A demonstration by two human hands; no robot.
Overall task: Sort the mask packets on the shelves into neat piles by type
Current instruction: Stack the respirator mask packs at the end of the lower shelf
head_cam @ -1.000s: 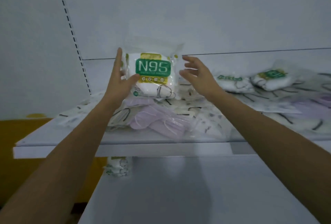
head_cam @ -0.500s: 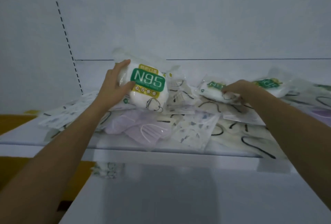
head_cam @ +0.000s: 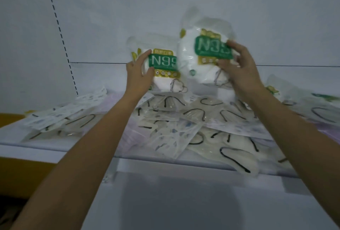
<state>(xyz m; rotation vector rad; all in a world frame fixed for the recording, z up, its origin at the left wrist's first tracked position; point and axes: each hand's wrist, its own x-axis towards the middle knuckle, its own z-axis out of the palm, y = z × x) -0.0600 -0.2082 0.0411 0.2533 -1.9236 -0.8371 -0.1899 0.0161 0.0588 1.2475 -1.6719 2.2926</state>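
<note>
The left N95 packet (head_cam: 164, 81) is gripped by the left hand (head_cam: 138, 73), with the thumb laid across its green label and the fingers curled round its left edge. The right hand (head_cam: 242, 71) pinches the right N95 packet (head_cam: 191, 58), thumb on the label and fingers curled at its right side. This packet is held higher and tilted. The two packets meet edge to edge, both upright near the back wall. Below them, loose mask packets (head_cam: 195, 114) with black ear loops lie jumbled across the white shelf (head_cam: 46, 149).
</note>
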